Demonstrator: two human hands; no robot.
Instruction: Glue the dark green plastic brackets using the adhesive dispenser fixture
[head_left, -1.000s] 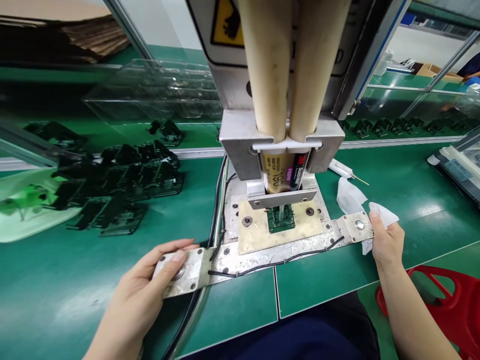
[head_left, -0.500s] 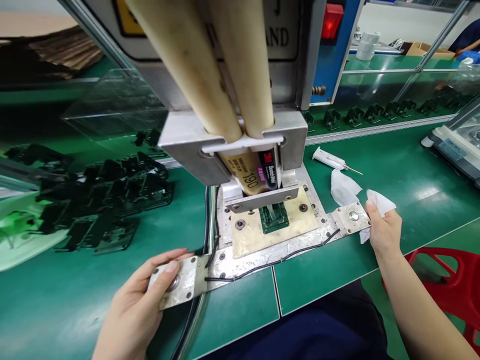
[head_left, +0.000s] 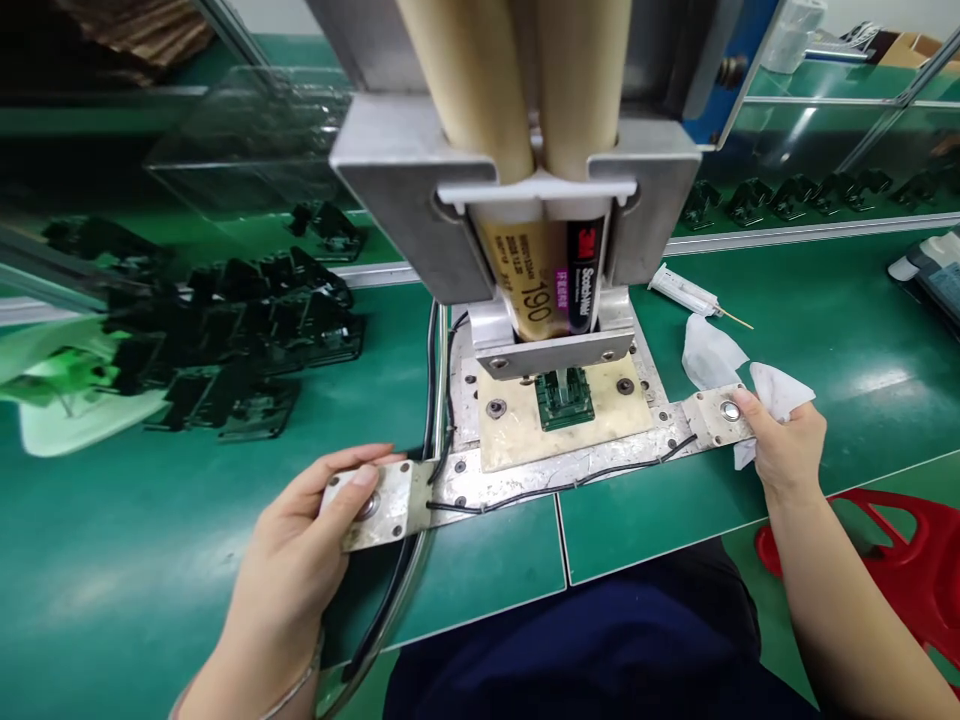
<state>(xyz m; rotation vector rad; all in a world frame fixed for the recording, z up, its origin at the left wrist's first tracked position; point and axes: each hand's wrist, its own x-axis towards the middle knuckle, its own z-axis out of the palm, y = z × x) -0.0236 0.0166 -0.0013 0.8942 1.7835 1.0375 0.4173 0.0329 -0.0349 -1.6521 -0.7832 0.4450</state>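
My left hand wraps round a metal button plate, its thumb lying over the round button and its fingers underneath. At the opposite end, my right hand grips a crumpled white wipe; its thumb tip rests on the edge of the right button plate, beside the silver button. Between the hands, a small green part sits in a cream fixture block. A twin adhesive cartridge hangs above it in a metal holder, its clear nozzle reaching down to the part.
A syringe with a thin tip and another wipe lie right of the fixture. Several black brackets stand on the left beside a pale green tray. Cables run past the left plate. A red stool stands at right.
My view has shifted, so the cartridge holder looks larger and the bench sits higher in the picture. My right thumb has come slightly further onto its plate. The left hand keeps its hold.
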